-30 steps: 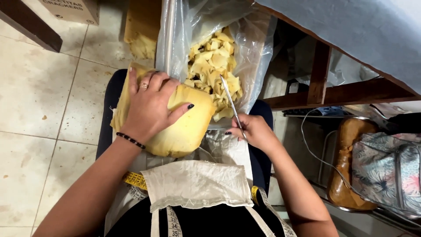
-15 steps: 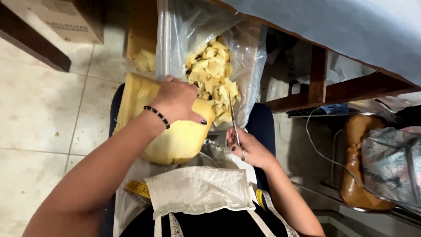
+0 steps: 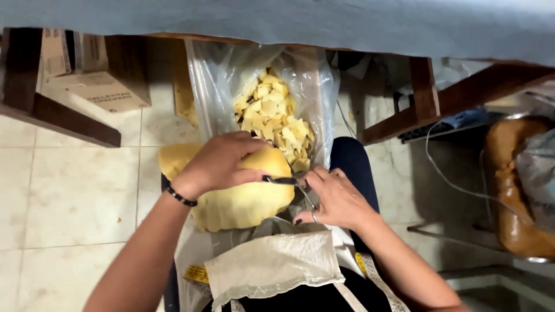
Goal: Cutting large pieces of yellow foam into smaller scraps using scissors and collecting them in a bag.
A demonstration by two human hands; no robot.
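Seated person slicing into a big yellow block over their lap, bag of cut pieces just beyond.

Since a moment ago the left hand (image 3: 217, 162) has slid across the top of the yellow block (image 3: 237, 199), fingers now curled over its edge at 3 o'clock, gripping it. The right hand (image 3: 335, 199) has turned its knife (image 3: 289, 182) from upright to nearly flat, blade tip meeting the block beside the left fingertips. The block lies on the lap, under the left hand, at 9 o'clock from the right. The clear bag (image 3: 315, 86) of yellow pieces (image 3: 272, 118) sits at 12 o'clock.
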